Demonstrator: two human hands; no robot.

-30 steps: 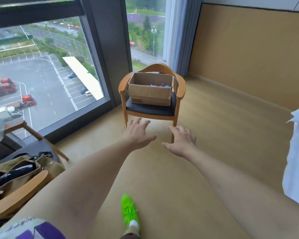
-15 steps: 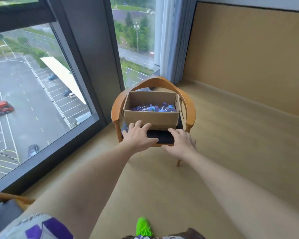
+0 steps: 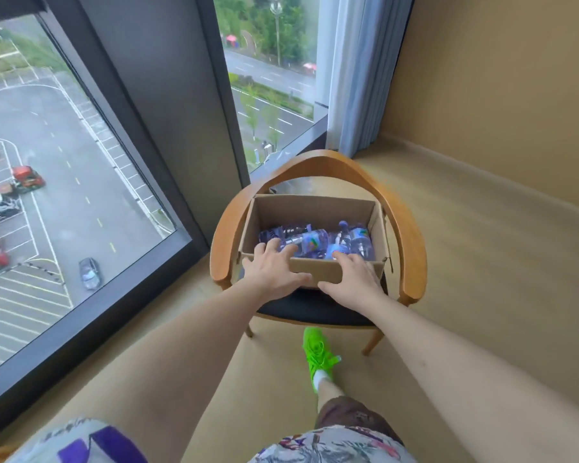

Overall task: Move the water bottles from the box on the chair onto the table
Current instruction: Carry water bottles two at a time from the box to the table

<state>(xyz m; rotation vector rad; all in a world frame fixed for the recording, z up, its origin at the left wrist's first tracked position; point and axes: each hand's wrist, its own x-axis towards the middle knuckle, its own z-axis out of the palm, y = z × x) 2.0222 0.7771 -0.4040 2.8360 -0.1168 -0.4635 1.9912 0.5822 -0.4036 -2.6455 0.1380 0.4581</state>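
An open cardboard box [image 3: 315, 208] sits on the black seat of a wooden armchair [image 3: 411, 235]. Inside it lie several clear water bottles [image 3: 310, 240] with purple-blue labels, on their sides. My left hand [image 3: 274, 269] reaches over the box's near rim at the left, fingers spread, fingertips just above the bottles. My right hand [image 3: 351, 282] hovers over the near rim at the right, fingers apart, holding nothing. No table is in view.
A floor-to-ceiling window [image 3: 64, 178] runs along the left, with a dark frame post [image 3: 168, 111] behind the chair. A pale curtain [image 3: 355, 71] hangs at the corner. A tan wall [image 3: 498, 78] stands to the right. My green shoe [image 3: 318, 355] stands just before the chair.
I have walked up to the chair, so the box is much closer and seen from above. Both hands have moved forward from the box's front face to over its near rim.
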